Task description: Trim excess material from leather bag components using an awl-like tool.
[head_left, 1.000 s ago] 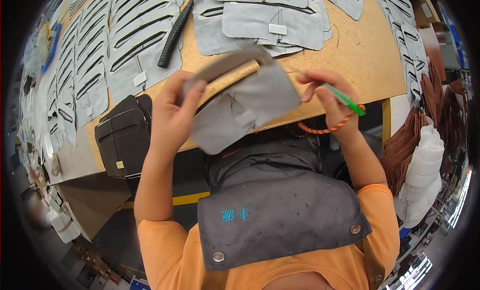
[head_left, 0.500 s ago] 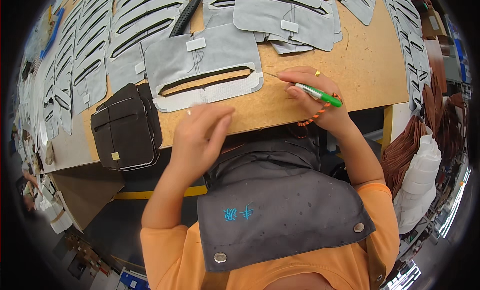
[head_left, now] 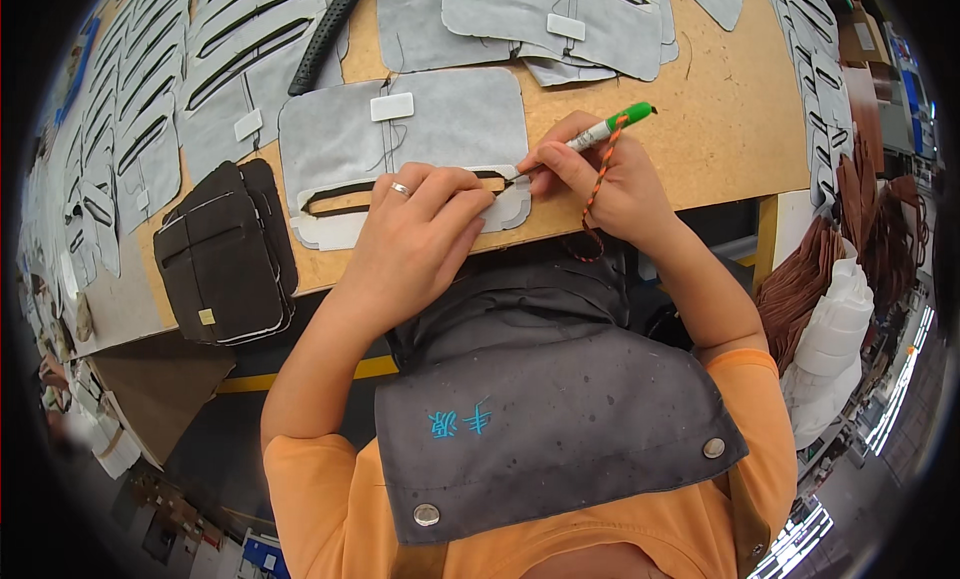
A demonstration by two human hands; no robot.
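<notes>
A grey fabric panel [head_left: 330,119] lies near the table's front edge, with a white tag [head_left: 392,106], loose dark threads and a long dark-edged slot in a white strip. My left hand [head_left: 420,239] is on the slot, fingers curled and pressed together on its edge, partly hiding it. My right hand [head_left: 612,189] grips a green-and-white pen-like tool [head_left: 600,132] with an orange-and-black cord [head_left: 605,169], its thin tip at the slot's right end, close to my left fingertips.
Dark brown stacked pieces [head_left: 215,254] lie left on the table [head_left: 700,139]. Rows of grey panels [head_left: 145,99] cover the left and back, beside a black textured bar [head_left: 325,44]. More pieces line the far right, above hanging brown bundles [head_left: 800,289] and a white roll [head_left: 830,349].
The panel was lifted in both hands, then lay turned round on the table with my left hand off it. Now my left fingers are on the slot and the tool's tip has moved down-left to it.
</notes>
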